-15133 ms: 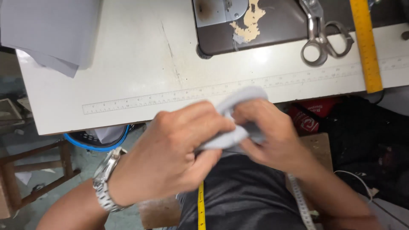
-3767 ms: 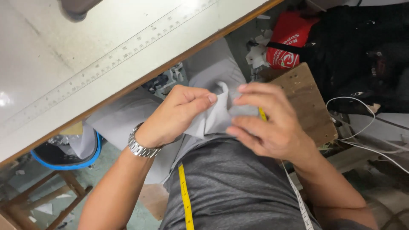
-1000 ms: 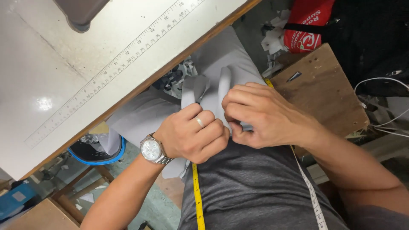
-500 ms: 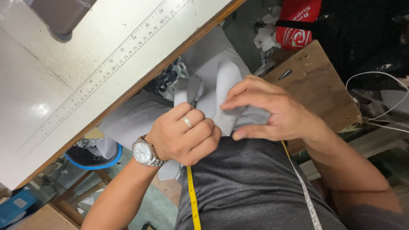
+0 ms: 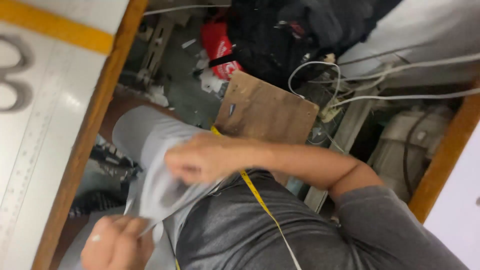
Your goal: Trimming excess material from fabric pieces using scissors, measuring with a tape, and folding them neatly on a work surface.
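A pale grey piece of fabric (image 5: 155, 165) lies across my lap below the table's wooden edge (image 5: 92, 125). My right hand (image 5: 202, 157) rests on its upper part with fingers curled into the cloth. My left hand (image 5: 117, 242) sits at the bottom left and pinches the fabric's lower end. The picture is blurred, so the exact grip is unclear. A yellow measuring tape (image 5: 260, 200) hangs over my dark grey shirt.
The white table top with a printed ruler (image 5: 30, 150) fills the left. A yellow strip (image 5: 55, 32) crosses its top. Under the table lie a wooden board (image 5: 267, 107), a red bag (image 5: 220, 47), white cables (image 5: 380, 70) and dark clutter.
The view has swung right and closer. My hands have moved apart: the left has dropped low, the right stays on the fabric, which is now stretched between them.
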